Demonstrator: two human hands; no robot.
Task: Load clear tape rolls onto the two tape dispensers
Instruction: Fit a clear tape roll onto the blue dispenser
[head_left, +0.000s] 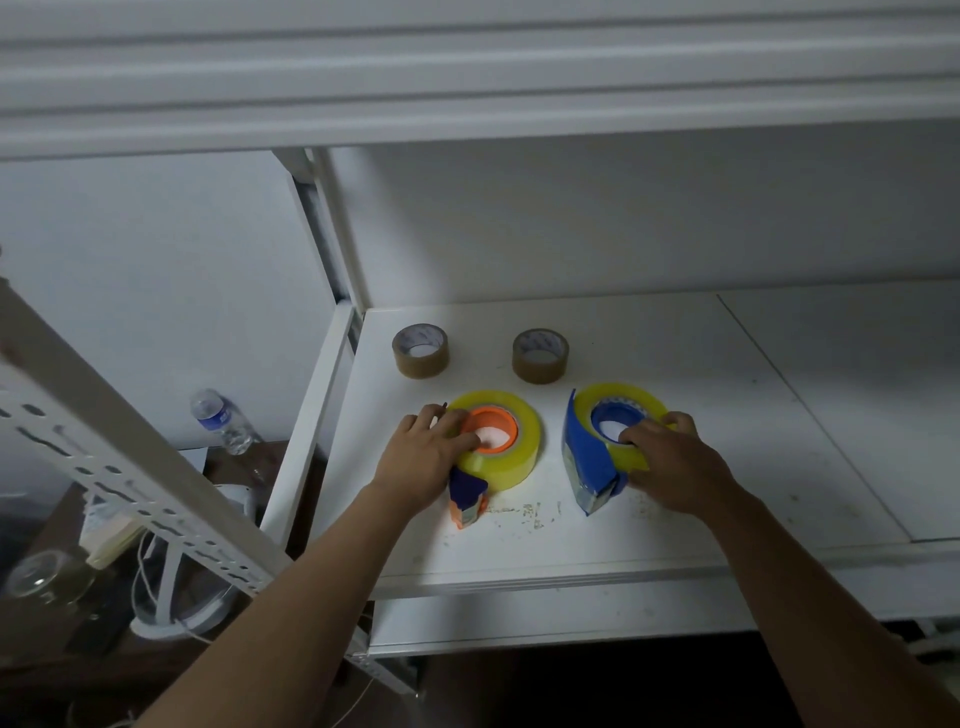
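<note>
Resting palm-down, left hand (423, 457) and right hand (670, 462) cover loaded dispensers.

Dim overall; the brightest patch falls on the white shelf (649, 519). Corners darken. Wide-angle bending curves the blurred upper ledge (467, 78).

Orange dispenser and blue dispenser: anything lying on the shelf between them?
Nothing: in the head view, the shelf is bare between the orange dispenser and the blue dispenser, apart from faint scuff marks nearer the front edge.

A white shelf (675, 519) carries two brown tape rolls (421, 351) and two loaded tape dispensers (597, 457).
</note>
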